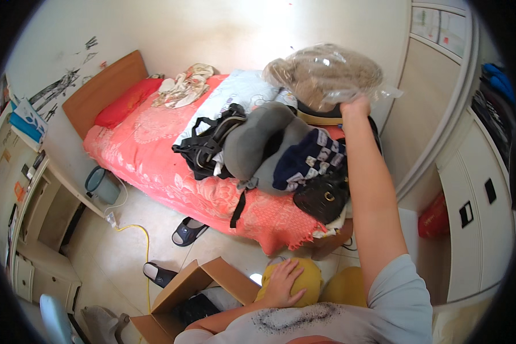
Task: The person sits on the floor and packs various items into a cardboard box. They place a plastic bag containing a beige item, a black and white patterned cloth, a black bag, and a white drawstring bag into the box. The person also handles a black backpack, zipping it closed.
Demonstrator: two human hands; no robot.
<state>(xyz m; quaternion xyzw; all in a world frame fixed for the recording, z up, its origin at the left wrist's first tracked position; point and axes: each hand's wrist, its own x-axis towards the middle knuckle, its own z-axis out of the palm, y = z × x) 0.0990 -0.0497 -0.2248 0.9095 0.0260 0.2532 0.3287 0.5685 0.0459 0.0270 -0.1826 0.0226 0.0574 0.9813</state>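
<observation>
With my right arm stretched over the bed's far end, my right hand point(356, 109) grips a clear plastic bag with a brown fluffy item point(327, 73) inside. My left hand point(284, 284) rests, fingers spread, on my knee in yellow trousers point(310, 275). Between the two lie a grey neck pillow point(251, 144), a navy checked knitted item point(290, 165) and a black leather bag point(320, 200) on the bed. A black strapped bag point(206, 146) lies left of the pillow. An open cardboard box point(230, 279) with dark and pale items stands by my left forearm.
The bed has a coral floral cover point(155, 159), a red pillow point(127, 103) and a crumpled patterned cloth point(185, 88). Black slippers point(189, 232), a yellow cable point(147, 249) and a grey bin point(103, 185) are on the floor. A desk stands left, white cabinets point(473, 241) right.
</observation>
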